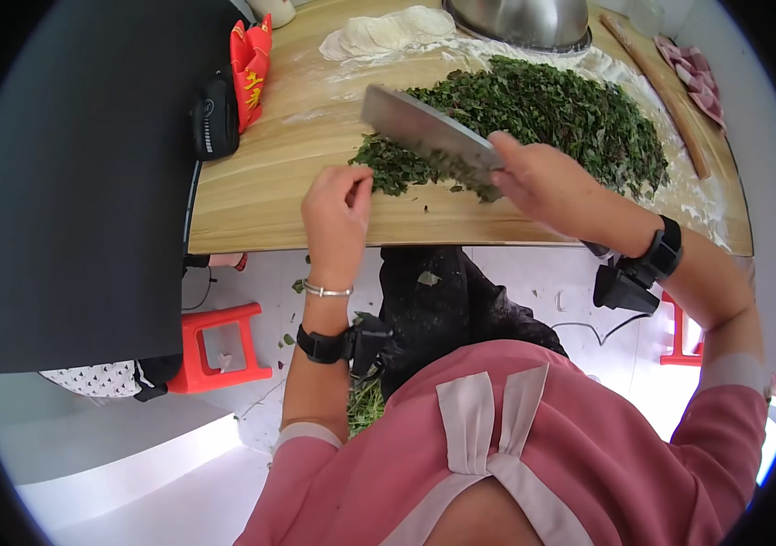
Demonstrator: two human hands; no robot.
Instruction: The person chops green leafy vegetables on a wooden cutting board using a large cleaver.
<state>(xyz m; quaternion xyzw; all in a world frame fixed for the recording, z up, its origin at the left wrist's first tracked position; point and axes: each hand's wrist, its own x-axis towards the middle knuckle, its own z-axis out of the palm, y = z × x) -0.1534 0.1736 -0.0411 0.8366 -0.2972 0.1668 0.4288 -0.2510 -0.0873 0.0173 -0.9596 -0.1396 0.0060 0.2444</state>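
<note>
A wide pile of chopped dark green leaves [552,114] lies on the wooden table [269,200]. My right hand [547,182] grips a broad-bladed cleaver [429,127] at its handle end. The blade is tilted over the left part of the pile, with leaf bits against its lower side. My left hand [340,205] is at the pile's left front edge, fingers curled together; whatever they may hold is too small to make out.
Dough [388,35] and a metal bowl [524,20] sit at the back. A rolling pin [661,96] and checked cloth [693,77] lie right. A red item [249,73] and black case [216,118] are left. Red stools [219,350] stand below the table.
</note>
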